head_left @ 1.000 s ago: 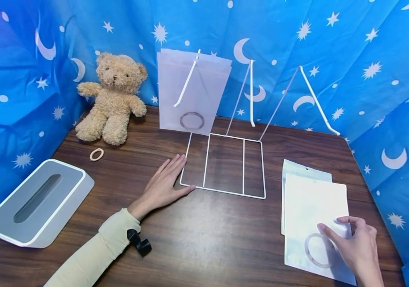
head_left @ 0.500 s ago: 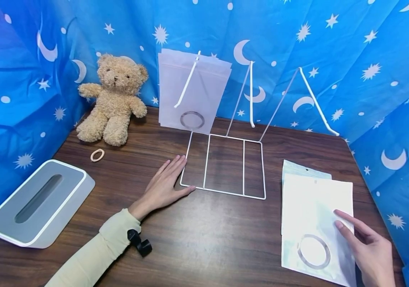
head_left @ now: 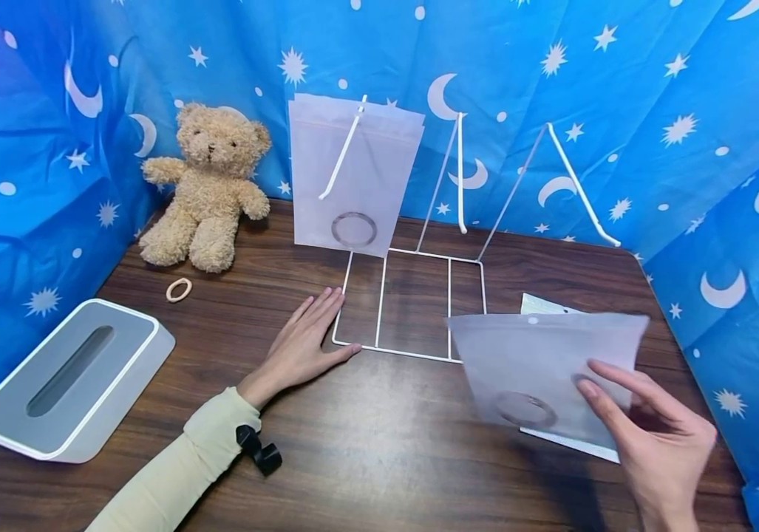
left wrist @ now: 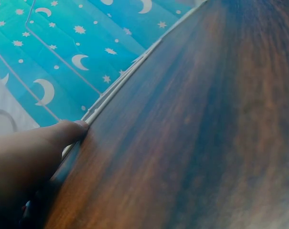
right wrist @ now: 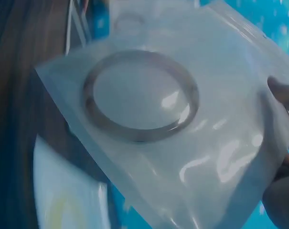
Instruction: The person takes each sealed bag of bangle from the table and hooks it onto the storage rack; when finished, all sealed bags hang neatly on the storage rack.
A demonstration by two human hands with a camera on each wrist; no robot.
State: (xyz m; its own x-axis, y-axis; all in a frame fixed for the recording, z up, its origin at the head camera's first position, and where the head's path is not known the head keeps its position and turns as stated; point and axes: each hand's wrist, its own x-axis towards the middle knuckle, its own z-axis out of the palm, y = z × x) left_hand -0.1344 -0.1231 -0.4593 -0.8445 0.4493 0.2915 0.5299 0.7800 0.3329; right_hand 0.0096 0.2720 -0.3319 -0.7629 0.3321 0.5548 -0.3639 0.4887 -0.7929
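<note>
My right hand point(head_left: 661, 432) pinches the right edge of a pale resealable bag point(head_left: 545, 358) between thumb and fingers. A small hang hole sits at the bag's top, and a grey-brown ring shows near its bottom; the right wrist view has that bag point(right wrist: 220, 114) up close. Beneath it, another bag point(head_left: 542, 303) lies mostly covered on the table. My left hand point(head_left: 306, 336) rests flat with fingers spread, touching the front left corner of a white wire rack point(head_left: 412, 355). In the left wrist view its thumb point(left wrist: 63, 132) presses the rack's wire.
Similar bags point(head_left: 379, 177) hang on the rack's left hook; its middle hook point(head_left: 462, 177) and right hook point(head_left: 581, 185) hold nothing. A teddy bear point(head_left: 209, 192), a wooden ring point(head_left: 179, 290) and a grey tissue box point(head_left: 113, 340) stand left. Blue curtain point(head_left: 499, 44) surrounds the table point(head_left: 366, 451).
The right hand has lifted the top bag off the one below and moved it left and upward, tilting it. My left hand stays where it was on the rack.
</note>
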